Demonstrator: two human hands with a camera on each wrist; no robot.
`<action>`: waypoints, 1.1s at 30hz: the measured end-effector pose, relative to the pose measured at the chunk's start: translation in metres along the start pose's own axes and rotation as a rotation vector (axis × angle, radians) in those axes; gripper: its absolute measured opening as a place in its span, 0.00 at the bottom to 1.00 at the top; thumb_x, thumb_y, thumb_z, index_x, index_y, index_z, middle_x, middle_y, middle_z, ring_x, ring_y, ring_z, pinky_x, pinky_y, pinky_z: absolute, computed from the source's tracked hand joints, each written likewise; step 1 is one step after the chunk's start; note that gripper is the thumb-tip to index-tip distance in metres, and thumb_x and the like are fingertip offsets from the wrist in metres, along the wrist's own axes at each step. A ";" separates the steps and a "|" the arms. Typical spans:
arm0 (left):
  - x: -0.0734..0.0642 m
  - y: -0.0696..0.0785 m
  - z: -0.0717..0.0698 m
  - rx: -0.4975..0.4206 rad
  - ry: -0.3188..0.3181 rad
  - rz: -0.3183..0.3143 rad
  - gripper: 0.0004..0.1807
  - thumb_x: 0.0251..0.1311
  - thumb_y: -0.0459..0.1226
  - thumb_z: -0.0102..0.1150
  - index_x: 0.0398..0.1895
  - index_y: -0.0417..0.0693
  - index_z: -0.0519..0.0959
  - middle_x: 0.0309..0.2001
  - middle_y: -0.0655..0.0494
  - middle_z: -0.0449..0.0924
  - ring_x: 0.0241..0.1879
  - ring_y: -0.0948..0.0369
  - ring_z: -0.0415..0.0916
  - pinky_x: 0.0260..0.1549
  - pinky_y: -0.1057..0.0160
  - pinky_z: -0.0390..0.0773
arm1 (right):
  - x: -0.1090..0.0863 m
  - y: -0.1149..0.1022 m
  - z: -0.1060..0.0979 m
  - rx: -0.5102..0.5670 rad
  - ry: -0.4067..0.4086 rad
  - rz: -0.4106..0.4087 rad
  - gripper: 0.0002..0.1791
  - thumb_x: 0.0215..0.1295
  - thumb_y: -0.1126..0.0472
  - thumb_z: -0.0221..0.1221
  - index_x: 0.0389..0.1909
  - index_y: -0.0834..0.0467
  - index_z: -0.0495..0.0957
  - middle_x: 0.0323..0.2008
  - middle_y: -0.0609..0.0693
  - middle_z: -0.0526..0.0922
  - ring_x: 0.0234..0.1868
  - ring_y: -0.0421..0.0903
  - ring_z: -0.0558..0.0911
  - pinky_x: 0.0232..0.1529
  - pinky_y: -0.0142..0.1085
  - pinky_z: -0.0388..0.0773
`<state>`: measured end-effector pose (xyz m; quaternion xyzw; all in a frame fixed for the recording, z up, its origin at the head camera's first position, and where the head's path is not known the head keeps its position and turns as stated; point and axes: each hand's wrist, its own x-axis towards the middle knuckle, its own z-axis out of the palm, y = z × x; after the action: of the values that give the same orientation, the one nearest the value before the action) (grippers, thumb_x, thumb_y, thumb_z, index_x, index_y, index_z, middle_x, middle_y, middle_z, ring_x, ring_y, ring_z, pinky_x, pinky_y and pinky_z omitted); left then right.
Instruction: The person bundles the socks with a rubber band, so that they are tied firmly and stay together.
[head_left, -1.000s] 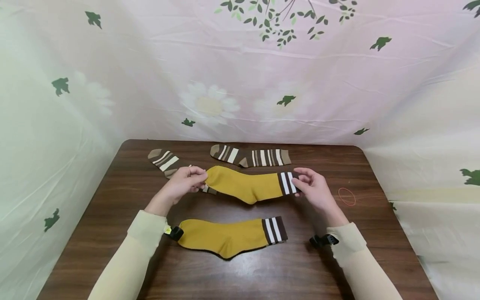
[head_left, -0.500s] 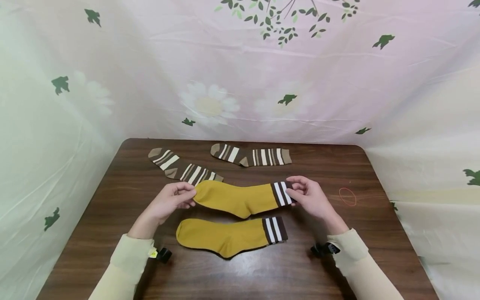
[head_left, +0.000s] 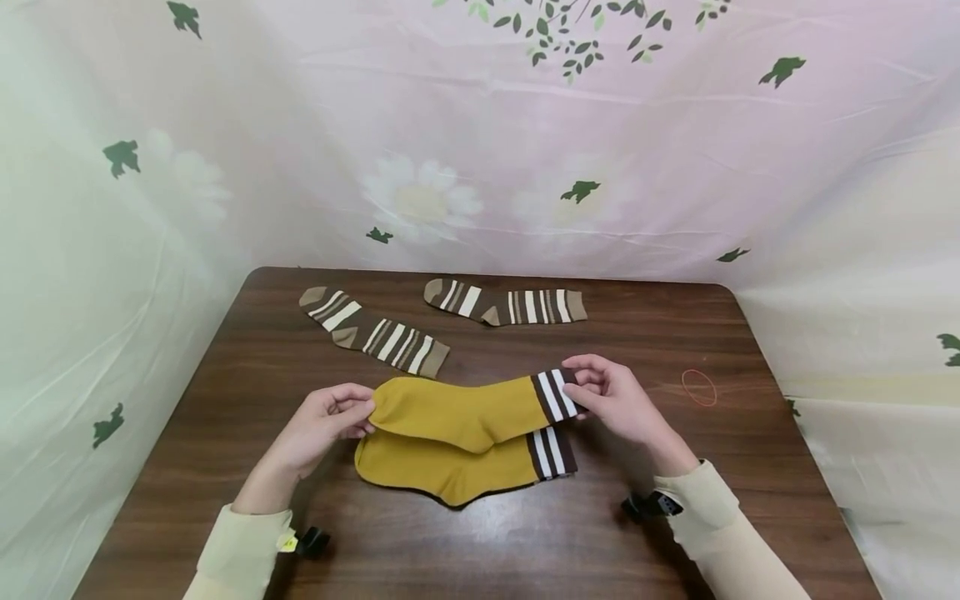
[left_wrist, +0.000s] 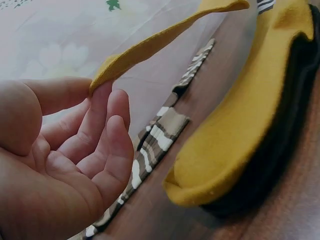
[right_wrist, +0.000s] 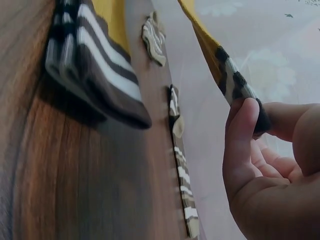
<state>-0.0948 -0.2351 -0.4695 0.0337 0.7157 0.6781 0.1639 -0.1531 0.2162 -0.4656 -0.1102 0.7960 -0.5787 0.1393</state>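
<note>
A mustard yellow sock (head_left: 450,408) with a dark, white-striped cuff is stretched level between both hands, above the table. My left hand (head_left: 322,425) pinches its toe between thumb and fingers, while my right hand (head_left: 618,404) pinches the cuff end. Beneath it lies a matching yellow sock (head_left: 450,479), partly covered from the head view. A dark layer (left_wrist: 265,155) shows under that lower sock in the left wrist view. The right wrist view shows the held sock's cuff (right_wrist: 232,75) raised well apart from the lower sock's striped cuff (right_wrist: 107,72).
Two brown socks with white stripes lie farther back: one striped sock (head_left: 375,333) slants at the left, another striped sock (head_left: 506,304) lies near the table's back edge. A thin red rubber band (head_left: 699,388) rests at the right. Printed cloth (head_left: 480,133) hangs behind the wooden table (head_left: 637,542).
Both hands have brought the held yellow sock nearer to me and a little left. It now overlaps the lower yellow sock in the head view, and the left striped sock is uncovered.
</note>
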 end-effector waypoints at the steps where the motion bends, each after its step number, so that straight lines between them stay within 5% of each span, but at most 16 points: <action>1: -0.003 -0.001 0.000 -0.003 0.004 0.004 0.16 0.77 0.34 0.58 0.55 0.24 0.76 0.37 0.57 0.87 0.36 0.62 0.84 0.39 0.62 0.87 | -0.001 -0.001 0.001 0.003 -0.007 -0.001 0.22 0.72 0.69 0.65 0.63 0.70 0.74 0.38 0.60 0.80 0.29 0.42 0.84 0.31 0.47 0.88; 15: -0.038 -0.014 -0.001 -0.044 0.078 -0.002 0.13 0.77 0.33 0.58 0.52 0.28 0.79 0.35 0.59 0.88 0.35 0.64 0.84 0.36 0.65 0.85 | -0.010 -0.003 0.019 0.033 -0.107 -0.010 0.17 0.73 0.68 0.64 0.59 0.66 0.77 0.38 0.64 0.83 0.31 0.45 0.85 0.30 0.48 0.88; 26: -0.055 -0.026 -0.003 -0.137 -0.001 -0.003 0.08 0.77 0.31 0.55 0.49 0.41 0.84 0.36 0.59 0.88 0.35 0.65 0.84 0.36 0.65 0.84 | -0.025 0.007 0.025 0.061 -0.171 0.036 0.14 0.73 0.66 0.64 0.55 0.68 0.77 0.39 0.64 0.84 0.33 0.47 0.86 0.28 0.41 0.87; 33: -0.052 -0.032 -0.001 -0.046 -0.008 -0.071 0.14 0.77 0.33 0.57 0.54 0.27 0.78 0.36 0.59 0.87 0.34 0.65 0.83 0.36 0.65 0.85 | -0.030 0.019 0.025 0.052 -0.200 0.073 0.15 0.74 0.65 0.63 0.56 0.69 0.77 0.41 0.65 0.84 0.35 0.49 0.87 0.30 0.40 0.87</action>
<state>-0.0405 -0.2528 -0.4911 0.0072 0.7000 0.6880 0.1915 -0.1170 0.2098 -0.4883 -0.1347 0.7663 -0.5799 0.2416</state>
